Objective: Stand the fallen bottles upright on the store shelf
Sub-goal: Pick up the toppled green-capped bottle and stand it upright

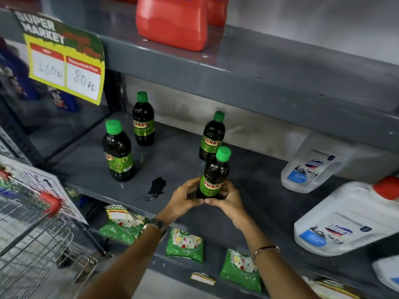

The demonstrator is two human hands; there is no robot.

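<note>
My left hand (183,196) and right hand (228,197) clasp dark green-capped plastic bottle (213,175) at base, frame centre — full, probably heavy, slick; low grip steadies.

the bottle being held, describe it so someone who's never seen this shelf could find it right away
Start at the grey middle shelf, where four dark bottles with green caps stand. The held bottle is the one nearest the front edge, just right of a black stain. Unlike the other three, it has the left hand and the right hand wrapped around its base.
</note>
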